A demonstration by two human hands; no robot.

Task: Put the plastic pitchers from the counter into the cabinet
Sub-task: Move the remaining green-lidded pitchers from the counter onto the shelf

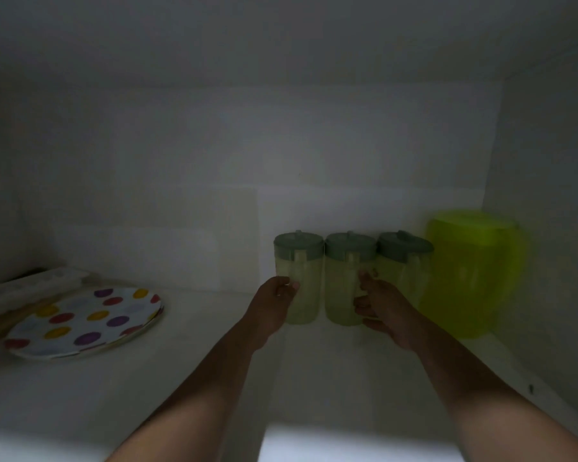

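We see the inside of 1 cabinet [314,145], dim, w/ 1 white shelf [131,378] carrying everything.

Largest item: 1 lime-green pitcher [471,278], translucent, upright, to the right of the right hand [386,311] and just beside the cabinet's right wall. It looks blurred at the edges.

Next, far left of the left hand [274,301]: 1 stack of polka-dot plates [84,321], flat on the shelf; we can't count the plates in it, only layered rims show. Behind it sits sth pale and flat [30,288], too dark to name.

Then 3 small pale-green pitchers w/ grey-green lids, upright in 1 row, side by side and touching or nearly so. The left pitcher [299,278] is directly ahead of the left hand; that hand is curled on its front, thumb up against the side, gripping it. The middle pitcher [344,281] stands between the 2 hands; the right hand's fingers are closed round its handle side, gripping it. The right pitcher [402,265] is just past the right hand, partly behind it, close against the lime-green one.

2 bare forearms reach in from the near edge. All 4 pitchers are in the cabinet, on the shelf's right half.
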